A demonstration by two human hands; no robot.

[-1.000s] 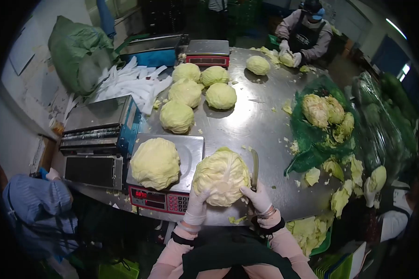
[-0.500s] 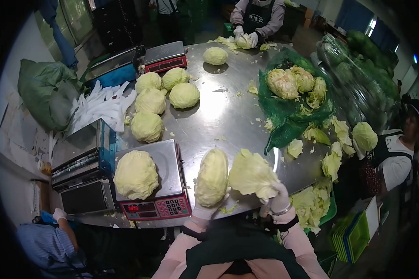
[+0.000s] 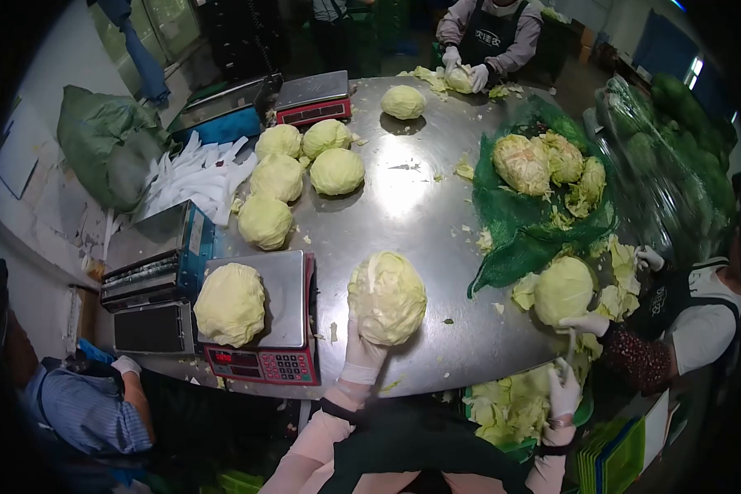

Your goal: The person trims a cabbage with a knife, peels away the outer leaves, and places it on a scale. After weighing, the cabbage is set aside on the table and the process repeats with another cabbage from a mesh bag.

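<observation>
A pale green cabbage (image 3: 387, 298) rests against my left hand (image 3: 365, 350), which is gloved and wrapped round its lower left side. My right hand (image 3: 563, 390), also gloved, is over the green bin (image 3: 585, 405) of loose cabbage leaves (image 3: 510, 402) at the lower right, with its fingers apart and nothing in them. Left of the held cabbage, another cabbage (image 3: 230, 305) sits on the red scale (image 3: 291, 288).
Several cabbages (image 3: 337, 171) stand at the back left of the steel table (image 3: 420, 222). A green net (image 3: 502, 239) with cabbages lies at right. A co-worker at right touches a cabbage (image 3: 563, 290); another person (image 3: 492, 37) works across the table.
My right hand has moved right and down and let go of the leaf. The cabbage in my left hand has turned. The co-worker's cabbage has come onto the table, and the view has shifted.
</observation>
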